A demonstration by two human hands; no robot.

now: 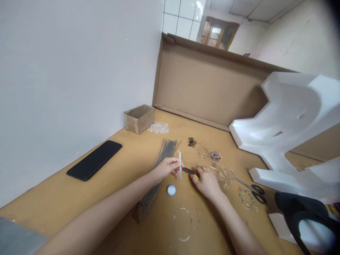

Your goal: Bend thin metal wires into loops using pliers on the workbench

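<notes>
My left hand [170, 166] pinches a small upright bundle of short silvery wires [180, 165] between thumb and fingers. In my right hand [207, 181] is a pair of pliers [189, 171] with dark jaws and a yellow handle. The jaws point left and end close to the bundle; whether they touch it I cannot tell. Under and behind my left forearm lies a thick sheaf of long grey wires [166, 150]. A round bluish-white lid or spool [171, 190] sits just below my left hand. Toward me lies a thin wire ring [182, 224].
A small cardboard box [139, 119] stands by the wall beside a pile of clear beads [158, 127]. Black rings [192, 142], tangled wire pieces [225, 177] and scissors [256, 193] lie around my right hand. White foam [292, 106] and a black-handled tool [305, 212] occupy the right; a black phone-like slab [94, 160], the left.
</notes>
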